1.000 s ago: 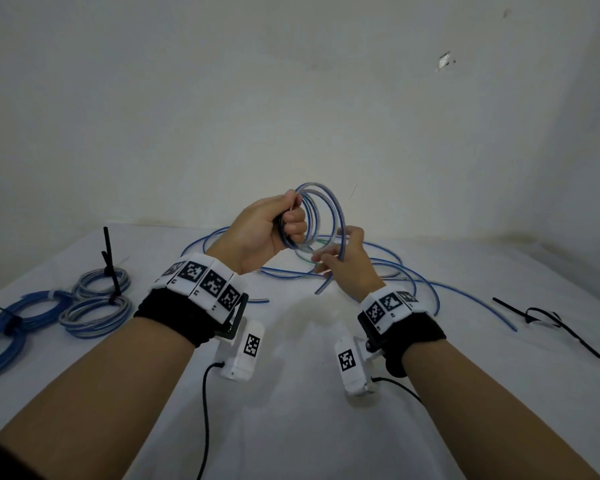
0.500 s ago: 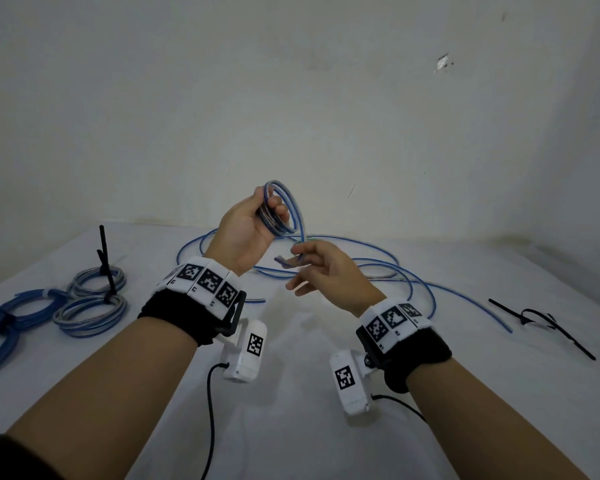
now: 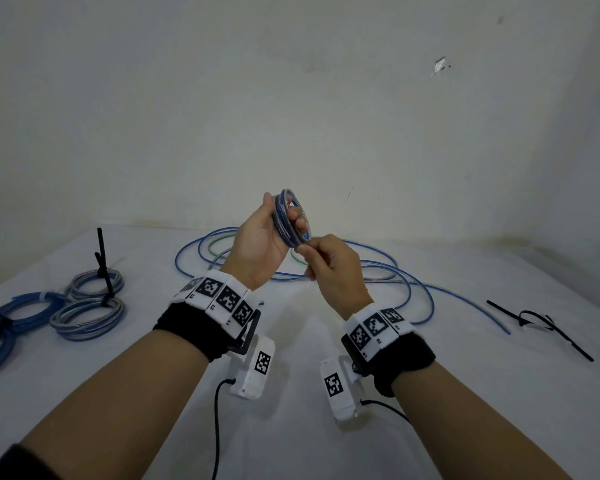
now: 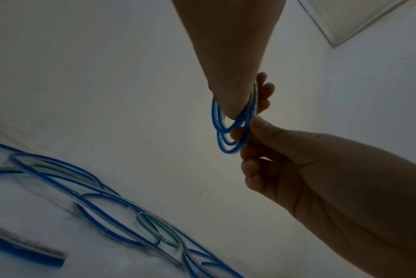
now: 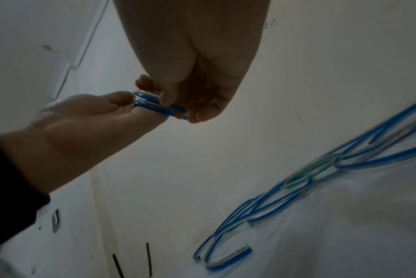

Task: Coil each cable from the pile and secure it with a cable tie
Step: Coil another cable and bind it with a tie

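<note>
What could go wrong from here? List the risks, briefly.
1. The coil has no tie on it; only the left hand grips it while the right hand pinches its lower edge, so a slip may let the loops spring open.
2. The spare cable ties lie far right, so fetching one probably leaves one hand holding the coil.

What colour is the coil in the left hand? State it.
Blue with pale translucent streaks; the coil in the left hand shows best in the head view.
</note>
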`<control>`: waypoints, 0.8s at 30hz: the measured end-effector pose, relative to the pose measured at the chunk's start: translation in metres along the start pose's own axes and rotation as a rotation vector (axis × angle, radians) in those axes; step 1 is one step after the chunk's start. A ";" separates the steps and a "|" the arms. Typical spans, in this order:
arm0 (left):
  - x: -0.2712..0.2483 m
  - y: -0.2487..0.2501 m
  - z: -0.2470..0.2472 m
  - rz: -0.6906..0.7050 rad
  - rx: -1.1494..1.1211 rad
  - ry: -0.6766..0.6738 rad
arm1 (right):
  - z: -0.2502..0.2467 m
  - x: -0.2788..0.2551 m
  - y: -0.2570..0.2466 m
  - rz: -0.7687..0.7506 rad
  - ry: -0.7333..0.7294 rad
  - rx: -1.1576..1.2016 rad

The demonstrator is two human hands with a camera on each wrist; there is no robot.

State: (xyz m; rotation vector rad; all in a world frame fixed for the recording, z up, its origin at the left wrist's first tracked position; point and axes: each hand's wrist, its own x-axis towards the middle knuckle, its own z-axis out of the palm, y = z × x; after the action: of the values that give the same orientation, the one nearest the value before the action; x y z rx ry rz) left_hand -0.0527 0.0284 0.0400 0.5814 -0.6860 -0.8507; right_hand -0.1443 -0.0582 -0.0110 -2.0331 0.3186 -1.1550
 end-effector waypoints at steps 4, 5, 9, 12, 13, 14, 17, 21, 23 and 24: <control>0.001 -0.003 -0.002 0.097 0.272 0.011 | -0.002 -0.004 -0.010 0.112 -0.048 0.134; 0.002 -0.003 -0.004 0.110 0.345 0.022 | -0.004 -0.005 -0.011 0.139 -0.061 0.188; 0.002 0.002 -0.006 0.100 0.491 0.030 | -0.014 0.002 -0.005 0.167 0.139 0.204; 0.000 0.004 -0.005 0.064 0.586 -0.003 | -0.025 0.014 0.001 0.082 0.145 0.069; -0.001 0.005 -0.004 0.046 0.596 -0.027 | -0.028 0.019 0.001 0.059 0.071 0.012; -0.001 0.005 -0.003 0.027 0.595 -0.056 | -0.030 0.023 -0.001 0.033 -0.002 -0.046; -0.003 0.006 0.001 -0.020 0.580 -0.122 | -0.034 0.029 -0.003 -0.048 -0.115 -0.173; -0.003 0.008 0.003 -0.071 0.582 -0.094 | -0.041 0.029 -0.003 -0.134 -0.114 -0.217; -0.003 0.009 0.003 -0.102 0.637 -0.053 | -0.043 0.029 -0.006 -0.109 -0.137 -0.179; -0.003 0.009 0.003 -0.118 0.665 -0.040 | -0.043 0.028 -0.008 -0.073 -0.160 -0.133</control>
State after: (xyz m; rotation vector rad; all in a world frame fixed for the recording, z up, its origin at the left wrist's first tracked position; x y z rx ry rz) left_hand -0.0519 0.0348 0.0470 1.2124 -0.9854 -0.7357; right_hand -0.1644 -0.0891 0.0257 -2.2551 0.2489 -1.0307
